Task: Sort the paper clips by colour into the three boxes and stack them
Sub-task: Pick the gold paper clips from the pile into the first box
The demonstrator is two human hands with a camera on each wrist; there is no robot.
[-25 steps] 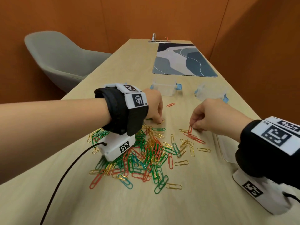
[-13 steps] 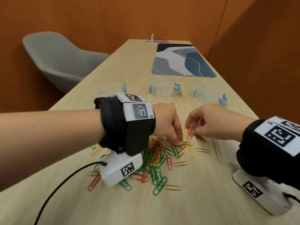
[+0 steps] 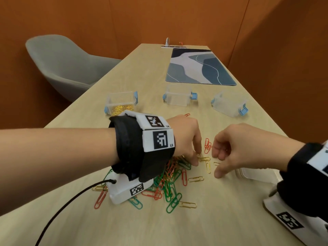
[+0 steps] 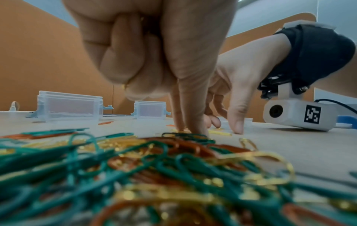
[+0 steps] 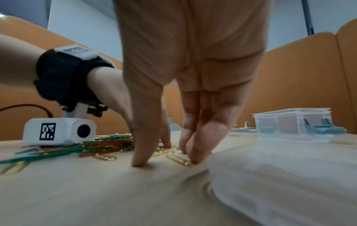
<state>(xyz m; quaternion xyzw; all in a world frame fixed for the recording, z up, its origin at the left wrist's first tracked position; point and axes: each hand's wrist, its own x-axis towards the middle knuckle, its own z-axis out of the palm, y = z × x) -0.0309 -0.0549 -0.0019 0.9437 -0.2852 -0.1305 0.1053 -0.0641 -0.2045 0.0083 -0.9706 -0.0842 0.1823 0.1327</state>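
Observation:
A mixed pile of green, red and gold paper clips [image 3: 168, 178] lies on the table, under my left wrist. My left hand [image 3: 197, 158] is at the pile's right edge. Its thumb and forefinger pinch a gold clip [image 3: 204, 159] on the table, and its other fingers are curled into the palm [image 4: 123, 61]. My right hand [image 3: 218, 164] faces it, with its straight fingertips [image 5: 193, 157] resting on another gold clip [image 5: 178, 159] and its thumb [image 5: 139, 162] planted apart. Two red clips [image 3: 207, 145] lie between the hands. Of the three clear boxes, the left box [image 3: 121, 102] holds gold clips.
The middle box [image 3: 178, 95] and right box [image 3: 229, 103] stand open farther back. A clear lid [image 3: 255, 174] lies under my right wrist. A patterned mat [image 3: 198, 68] lies at the far end and a grey chair [image 3: 62, 64] stands to the left.
My left hand moved right from the pile toward my right hand. My right hand let go of the red clips and lowered its fingertips to the table.

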